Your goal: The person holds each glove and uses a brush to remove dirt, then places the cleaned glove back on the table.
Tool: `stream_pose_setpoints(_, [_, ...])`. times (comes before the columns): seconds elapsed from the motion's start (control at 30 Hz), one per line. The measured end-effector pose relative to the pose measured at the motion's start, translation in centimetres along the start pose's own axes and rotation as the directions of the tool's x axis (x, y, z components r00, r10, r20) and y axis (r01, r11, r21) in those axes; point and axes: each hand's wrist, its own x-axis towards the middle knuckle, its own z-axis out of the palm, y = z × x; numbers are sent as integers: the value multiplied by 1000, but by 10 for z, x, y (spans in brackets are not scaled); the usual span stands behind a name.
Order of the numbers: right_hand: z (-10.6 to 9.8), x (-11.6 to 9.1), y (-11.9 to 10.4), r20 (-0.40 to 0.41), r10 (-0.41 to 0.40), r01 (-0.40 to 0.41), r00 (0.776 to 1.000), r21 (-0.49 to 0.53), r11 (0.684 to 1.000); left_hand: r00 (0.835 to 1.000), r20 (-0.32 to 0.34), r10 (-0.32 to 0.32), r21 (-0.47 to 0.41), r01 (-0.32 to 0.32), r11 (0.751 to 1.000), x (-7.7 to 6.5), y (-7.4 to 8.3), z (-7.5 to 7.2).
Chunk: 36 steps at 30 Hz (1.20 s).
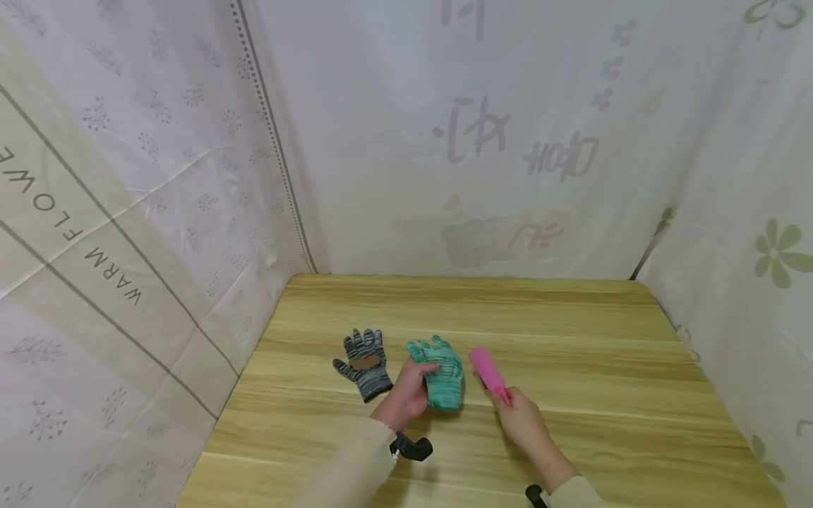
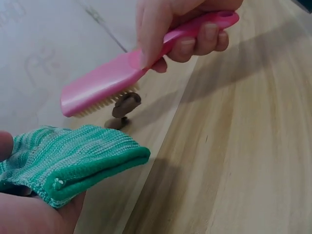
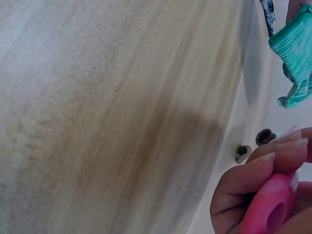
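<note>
My left hand (image 1: pixel 411 391) grips a green-and-white knitted glove (image 1: pixel 444 377) above the table, thumb on top and the other fingers mostly hidden beneath. In the left wrist view the glove's green cuff (image 2: pixel 102 175) faces the camera. To the right, my right hand (image 1: pixel 524 420) holds a pink brush (image 1: pixel 485 368) by its handle; pale bristles (image 2: pixel 105 103) point down on its underside. Brush and glove stand apart in the head view. A grey-and-black knitted glove (image 1: pixel 368 381) lies flat on the table left of my left hand, with a brown patch (image 1: pixel 365 363) across it.
The wooden table (image 1: pixel 571 331) ends at printed curtains (image 1: pixel 381 141) at the back and both sides. Small brown and dark objects (image 2: pixel 126 105) show beyond the brush in the left wrist view; their kind is unclear. Black straps (image 1: pixel 411 447) sit at my wrists.
</note>
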Motion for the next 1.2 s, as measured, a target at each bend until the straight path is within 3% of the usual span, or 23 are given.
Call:
stream_pose_setpoints(0.3, [5, -1, 8, 51, 13, -12, 999, -28, 1000, 998, -70, 3, 186, 10, 983, 11, -1, -7])
stream_pose_setpoints(0.5, [6, -1, 6, 64, 10, -10, 998, 5, 1000, 990, -143, -2, 181, 28, 983, 17, -4, -12])
stream_pose_setpoints(0.7, [3, 1, 2, 34, 21, -22, 999, 26, 999, 988, -154, 27, 214, 6, 977, 20, -4, -15])
stream_pose_setpoints(0.97, [1, 1, 0, -31, 2, 1, 1000, 98, 995, 960, -235, 155, 438, -38, 898, 22, -6, -31])
stream_pose_setpoints(1.2, [-4, 6, 5, -54, 6, -1, 999, 86, 996, 955, -211, 206, 511, -72, 857, 8, 5, -37])
